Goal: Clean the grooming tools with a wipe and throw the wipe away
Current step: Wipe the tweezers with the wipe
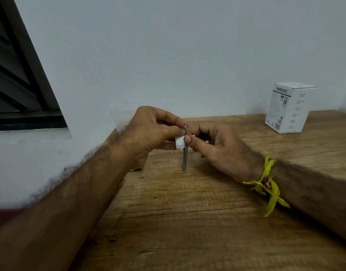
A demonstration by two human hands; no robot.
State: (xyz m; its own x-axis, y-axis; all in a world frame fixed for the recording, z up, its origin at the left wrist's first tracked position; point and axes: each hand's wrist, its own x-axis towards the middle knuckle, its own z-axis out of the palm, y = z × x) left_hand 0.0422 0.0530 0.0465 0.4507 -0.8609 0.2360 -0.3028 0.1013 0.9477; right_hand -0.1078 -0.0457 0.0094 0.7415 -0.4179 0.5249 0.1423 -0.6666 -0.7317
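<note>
Above the wooden table (207, 222) I hold a slim metal grooming tool, like tweezers (185, 157), almost upright with its lower end hanging free. My right hand (217, 147) pinches the tool near its upper part between thumb and fingers. My left hand (148, 133) pinches a small white wipe (179, 142) against the top end of the tool. Most of the wipe is hidden behind my fingers.
A white printed cardboard box (289, 108) stands at the back right of the table near the wall. A dark louvred window (21, 85) is at the left. A clear plastic sheet or bag (121, 116) shows behind my left hand. A yellow thread band (268, 184) is on my right wrist.
</note>
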